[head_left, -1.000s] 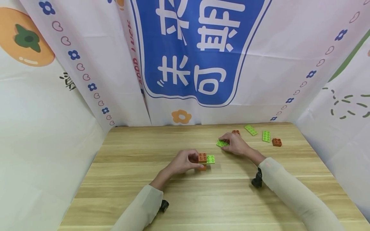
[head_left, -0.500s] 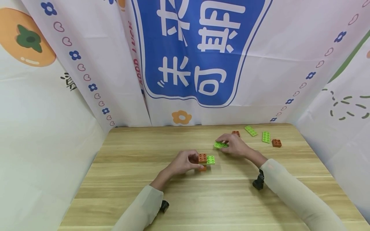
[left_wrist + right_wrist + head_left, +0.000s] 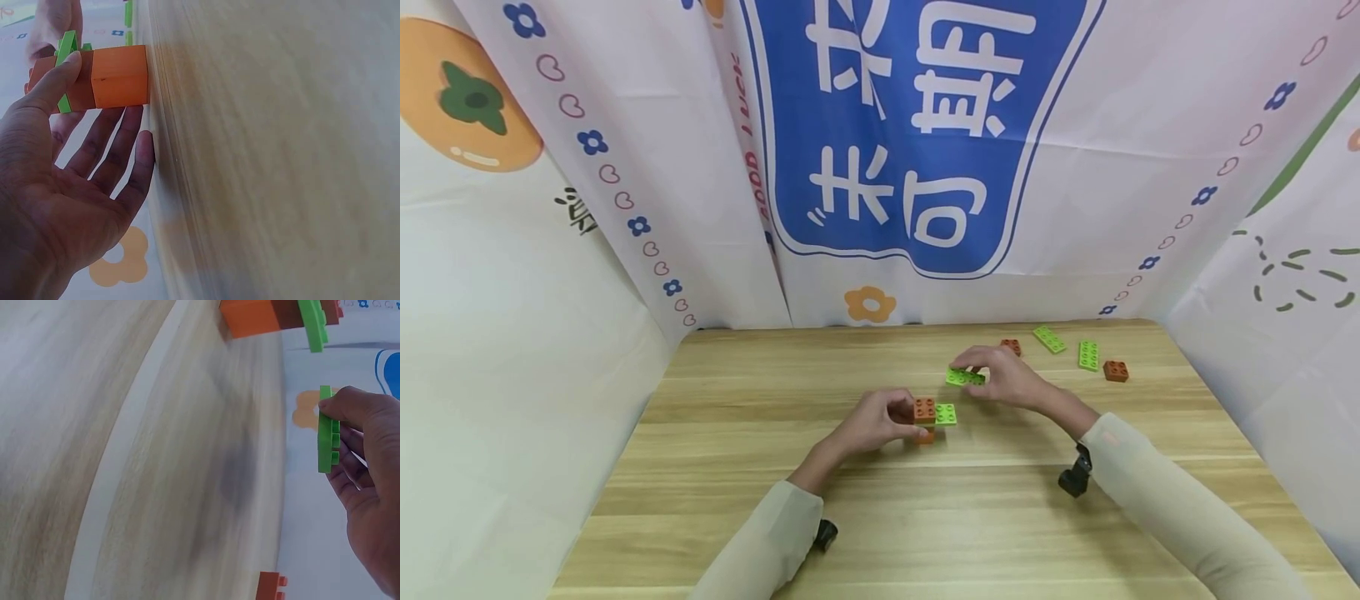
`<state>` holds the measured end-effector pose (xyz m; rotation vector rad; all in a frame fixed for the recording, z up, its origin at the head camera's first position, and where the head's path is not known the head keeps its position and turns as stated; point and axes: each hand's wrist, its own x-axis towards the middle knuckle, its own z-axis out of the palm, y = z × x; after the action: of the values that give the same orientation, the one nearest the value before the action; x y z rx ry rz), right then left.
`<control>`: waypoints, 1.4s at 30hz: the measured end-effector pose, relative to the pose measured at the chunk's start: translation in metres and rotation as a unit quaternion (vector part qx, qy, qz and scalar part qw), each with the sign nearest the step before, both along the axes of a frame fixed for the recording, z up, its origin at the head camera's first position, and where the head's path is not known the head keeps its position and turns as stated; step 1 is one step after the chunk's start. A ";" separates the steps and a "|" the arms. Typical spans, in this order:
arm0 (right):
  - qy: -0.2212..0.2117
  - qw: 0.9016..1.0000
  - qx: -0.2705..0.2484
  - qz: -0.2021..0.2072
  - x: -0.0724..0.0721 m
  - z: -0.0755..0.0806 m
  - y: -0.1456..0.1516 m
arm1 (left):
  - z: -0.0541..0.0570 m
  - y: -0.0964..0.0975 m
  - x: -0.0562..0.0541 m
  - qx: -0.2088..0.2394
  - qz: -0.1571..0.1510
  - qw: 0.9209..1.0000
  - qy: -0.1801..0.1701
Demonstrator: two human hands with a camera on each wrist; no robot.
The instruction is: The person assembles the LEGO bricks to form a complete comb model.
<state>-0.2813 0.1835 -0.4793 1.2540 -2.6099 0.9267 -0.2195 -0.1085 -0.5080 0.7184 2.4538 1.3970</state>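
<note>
My left hand [image 3: 874, 419] grips a small tower of toy building bricks between thumb and fingers. In the left wrist view, an orange brick [image 3: 120, 76] forms its base, with brownish-orange bricks and a thin green plate [image 3: 65, 100] stacked on it. The tower appears to stand on the table. That green plate [image 3: 946, 414] juts out to the right under the top orange brick [image 3: 924, 408]. Up and to the right, my right hand [image 3: 1011, 377] pinches another thin green plate [image 3: 324, 434], held above the table and apart from the tower, its studs towards the palm side.
At the back right of the wooden table [image 3: 880, 533] lie two green plates [image 3: 1049, 339] [image 3: 1088, 355] and an orange brick [image 3: 1116, 371]. Another orange brick [image 3: 1011, 346] sits just behind my right hand. A printed cloth [image 3: 722, 275] hangs along the back edge.
My right hand has carried its green plate slightly left, closer to the tower, and the plate now shows more fully. The left hand and the tower have stayed put.
</note>
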 end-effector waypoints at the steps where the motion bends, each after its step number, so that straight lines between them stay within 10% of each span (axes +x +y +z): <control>1: 0.002 1.000 -0.001 0.003 0.001 0.002 0.000 | 0.000 0.000 0.000 0.000 0.000 1.000 0.000; 42: 0.008 0.992 -0.040 0.116 0.036 0.026 -0.032 | 0.000 0.001 -0.001 0.013 -0.013 1.000 0.003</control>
<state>-0.2458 0.1512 -0.4537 1.5613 -2.4246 1.0384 -0.2204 -0.1075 -0.5080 0.7598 2.4254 1.4225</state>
